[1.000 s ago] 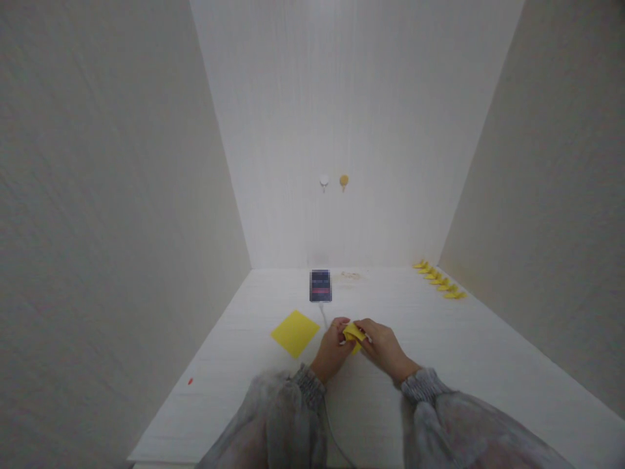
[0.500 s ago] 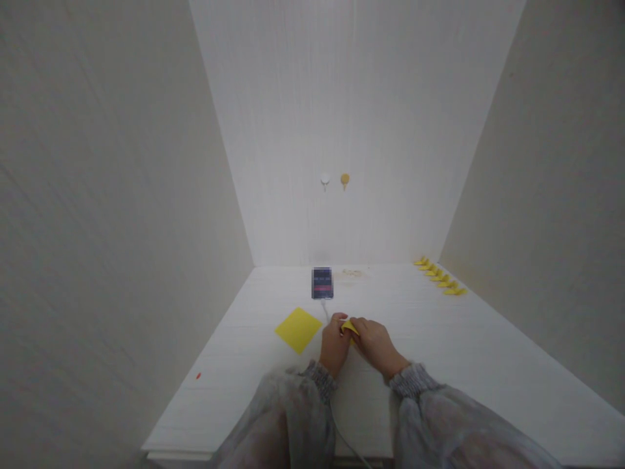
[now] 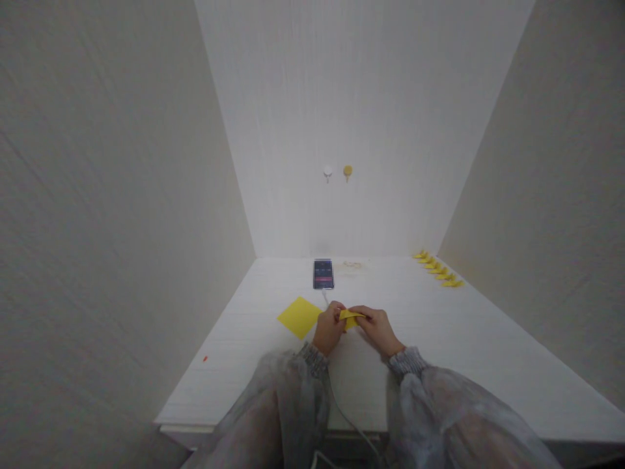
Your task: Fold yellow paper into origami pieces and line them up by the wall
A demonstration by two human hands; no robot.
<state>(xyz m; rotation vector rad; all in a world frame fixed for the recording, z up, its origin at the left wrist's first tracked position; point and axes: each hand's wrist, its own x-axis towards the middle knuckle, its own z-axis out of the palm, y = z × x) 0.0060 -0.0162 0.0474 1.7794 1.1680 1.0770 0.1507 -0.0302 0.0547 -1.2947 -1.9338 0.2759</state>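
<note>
We take the phone [image 3: 323, 273] at the back of the white desk [image 3: 439, 339] as our landmark and read from left to right. Far to its left and nearer the person, a tiny red speck [image 3: 206, 358] lies on the desk. Just left of the phone and nearer the person, a flat yellow paper square [image 3: 299, 317] rests on one corner like a diamond, thin and matte, near the left hand [image 3: 328, 329]. That hand and the right hand [image 3: 377, 329] meet directly in front of the phone, both grips closed in a pinch on one small folded yellow paper [image 3: 350, 317], which is held just above the desk. We judge that the two-sided pinch keeps the fold taut so that the crease can be pressed. Loose grey sleeves [image 3: 293, 404] with gathered cuffs cover both arms. A white cable [image 3: 342, 417] runs from the phone toward the person. Above the phone, two small round hooks [image 3: 337, 172], one white and one amber, sit on the wall. Far right of the phone, a row of small folded yellow pieces [image 3: 438, 270] lines the desk edge by the side wall, set apart from the working area.
</note>
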